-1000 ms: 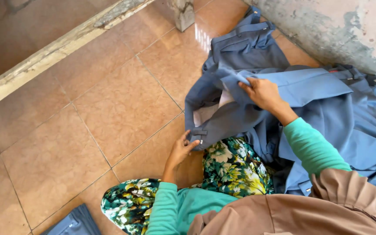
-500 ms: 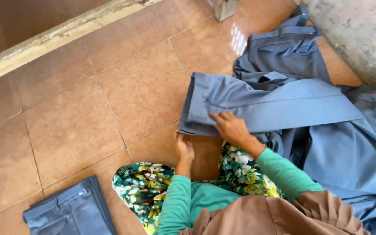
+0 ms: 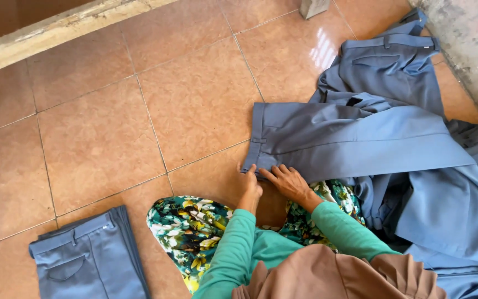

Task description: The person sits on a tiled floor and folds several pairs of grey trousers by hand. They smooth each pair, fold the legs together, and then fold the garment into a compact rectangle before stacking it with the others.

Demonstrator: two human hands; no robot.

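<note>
Looking like a home or small home tailoring space, with work going on at floor level. Glossy terracotta floor tiles (image 3: 195,99) spreading across the view and catching window light. Rough, unpainted cement wall (image 3: 471,50) rising at the upper right. Worn wooden beam (image 3: 56,27) running along the top left edge. Many identical grey-blue trousers (image 3: 360,138) lying in a loose heap by the wall, with a neatly folded stack (image 3: 87,260) sitting apart at the lower left.

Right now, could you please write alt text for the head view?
Both hands, left hand and right hand, press the waistband corner of grey-blue trousers spread on the tiled floor. More trousers are heaped at right; a folded pair lies at left.
</note>
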